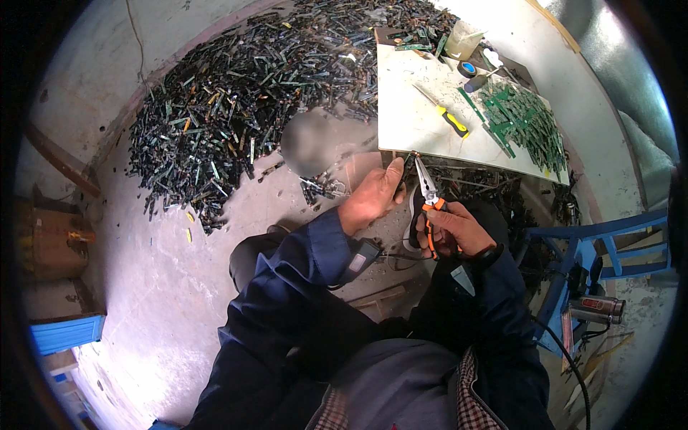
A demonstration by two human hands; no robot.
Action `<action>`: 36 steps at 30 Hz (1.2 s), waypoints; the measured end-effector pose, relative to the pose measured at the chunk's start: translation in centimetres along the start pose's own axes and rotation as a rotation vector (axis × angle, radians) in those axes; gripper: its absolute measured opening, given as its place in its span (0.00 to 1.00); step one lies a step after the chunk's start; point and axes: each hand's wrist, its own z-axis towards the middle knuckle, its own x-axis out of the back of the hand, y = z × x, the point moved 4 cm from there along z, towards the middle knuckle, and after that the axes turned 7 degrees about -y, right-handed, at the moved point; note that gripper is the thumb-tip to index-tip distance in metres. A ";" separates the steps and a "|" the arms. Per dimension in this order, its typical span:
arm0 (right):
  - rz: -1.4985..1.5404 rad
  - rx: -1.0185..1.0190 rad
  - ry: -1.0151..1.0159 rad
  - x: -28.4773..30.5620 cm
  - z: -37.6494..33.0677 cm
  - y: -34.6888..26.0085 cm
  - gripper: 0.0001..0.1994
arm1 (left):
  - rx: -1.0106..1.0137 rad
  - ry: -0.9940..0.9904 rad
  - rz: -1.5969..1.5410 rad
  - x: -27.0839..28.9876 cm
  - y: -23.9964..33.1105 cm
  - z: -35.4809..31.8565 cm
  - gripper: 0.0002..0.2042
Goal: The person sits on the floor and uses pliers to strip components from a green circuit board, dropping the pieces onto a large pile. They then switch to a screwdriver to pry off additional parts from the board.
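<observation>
My right hand (461,228) is closed around the orange-and-black handles of long-nose pliers (428,188). The jaws point up and away from me, toward the near edge of a white board-topped table (408,115). To their left, my left hand (374,198) pinches a small dark circuit board strip (409,162) between thumb and fingers. The plier tips are close by the strip's far end; whether they touch it I cannot tell. Farther back on the tabletop lie a yellow-and-black handled screwdriver (453,122) and a heap of green circuit board strips (523,122).
A large pile of dark strips (222,115) spreads over the floor at far left. On the table stand a cloudy plastic cup (463,41) and a blue tape roll (466,69). At right are a blue chair frame (573,251) and a steel flask (598,308).
</observation>
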 end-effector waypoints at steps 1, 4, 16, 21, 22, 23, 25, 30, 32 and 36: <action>-0.009 -0.003 0.008 0.1 0.0 0.0 0.12 | 0.072 -0.011 -0.086 -0.1 0.3 0.1 0.34; -0.062 -0.011 0.004 -0.2 0.3 -0.1 0.12 | 0.100 0.005 -0.126 -0.2 -0.2 0.0 0.33; -0.498 0.154 -0.006 -1.3 1.5 0.2 0.16 | 0.380 -0.052 -0.642 -1.2 -0.2 -0.4 0.29; -0.276 0.103 -0.047 -0.6 0.5 0.3 0.16 | 0.426 -0.135 -0.678 -1.4 1.1 -0.1 0.27; -0.250 0.094 -0.069 -0.5 0.5 0.3 0.16 | 0.431 -0.134 -0.688 -1.2 0.9 -0.1 0.28; -0.235 0.082 -0.084 -0.5 0.4 0.2 0.16 | 0.432 -0.144 -0.687 -1.2 0.9 -0.1 0.28; -0.207 0.057 -0.115 -0.5 0.3 0.0 0.16 | 0.435 -0.164 -0.686 -1.0 0.9 -0.1 0.28; -0.269 0.039 -0.125 -0.2 0.0 -0.3 0.17 | 0.401 -0.163 -0.632 -1.0 1.4 -0.2 0.27; -0.280 0.035 -0.127 0.0 0.0 -0.2 0.17 | 0.410 -0.165 -0.642 -1.0 1.4 -0.2 0.27; -0.289 0.023 -0.134 0.1 -0.1 -0.5 0.17 | 0.388 -0.180 -0.667 -1.1 1.6 -0.4 0.27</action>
